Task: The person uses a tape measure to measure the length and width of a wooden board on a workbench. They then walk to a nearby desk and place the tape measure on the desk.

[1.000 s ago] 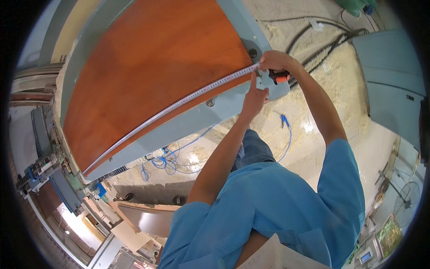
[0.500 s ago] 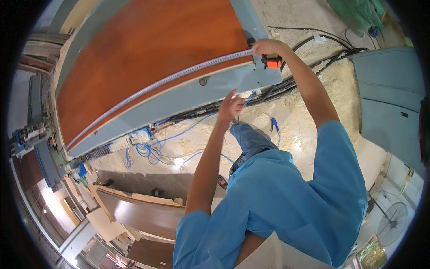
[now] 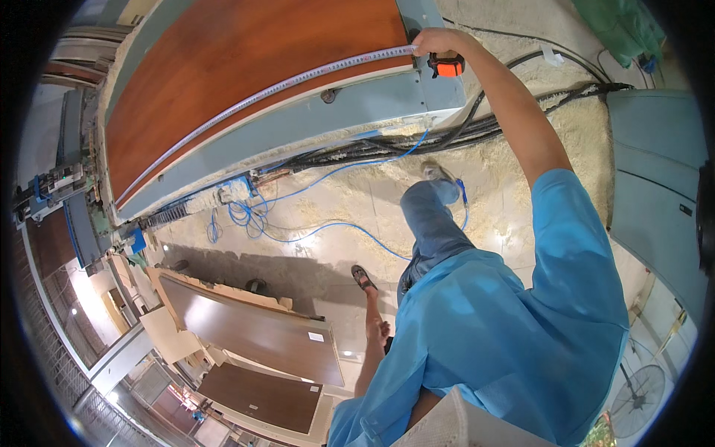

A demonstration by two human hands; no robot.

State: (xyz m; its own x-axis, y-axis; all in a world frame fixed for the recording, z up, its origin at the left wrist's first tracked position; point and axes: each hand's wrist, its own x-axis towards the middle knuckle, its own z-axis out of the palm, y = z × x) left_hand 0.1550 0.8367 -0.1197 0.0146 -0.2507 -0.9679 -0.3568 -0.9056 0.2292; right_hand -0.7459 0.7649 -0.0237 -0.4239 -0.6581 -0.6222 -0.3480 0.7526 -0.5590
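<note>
Tape (image 3: 298,80) is on the brown panel (image 3: 261,45), long axis running left from the R hand (image 3: 443,42), def the nearer one. R fingers pinched on its right end, orange case (image 3: 447,69) just below. L hand (image 3: 380,333) is low, well apart, half-curled, can't tell if holding smth.

One right hand (image 3: 441,42) and one left hand (image 3: 378,330) show, two in all, along with one tape measure (image 3: 448,69) and one reddish-brown board (image 3: 253,67). Two dark brown panels (image 3: 253,328) carry three white labels (image 3: 316,337) between them. There are two shod feet (image 3: 364,278), one grey-blue cabinet (image 3: 652,156) and one round fan (image 3: 639,401).
</note>
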